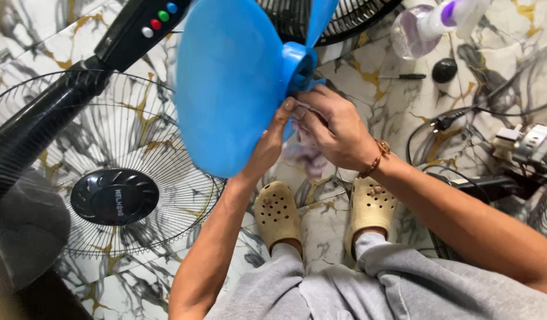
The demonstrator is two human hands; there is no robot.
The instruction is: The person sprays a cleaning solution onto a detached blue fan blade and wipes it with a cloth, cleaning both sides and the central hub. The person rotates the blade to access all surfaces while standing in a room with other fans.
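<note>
Your right hand (335,127), at the centre of the frame, is closed with its fingers curled, pinching a pale cloth (309,155) against the hub of the blue fan blade (232,83). Your left hand (267,145) sits just beside it, fingers pressed together along the lower edge of the blade, thumb side toward the hub; it grips the blade from below. The blade fills the upper centre of the frame, tilted toward you, and hides part of both hands. A beaded bracelet (377,157) circles your right wrist.

Below the hands, your two cream clogs (276,213) stand on the marble-patterned floor (368,95). At the left, a wire fan guard (113,172) with a black centre cap lies flat on the floor, partly overlapped by the black fan stand (54,101) with its coloured buttons. At the upper right lie a clear spray bottle (418,26), a small screwdriver (403,76) and a black round knob (444,70). Black cables (457,118) run along the right edge.
</note>
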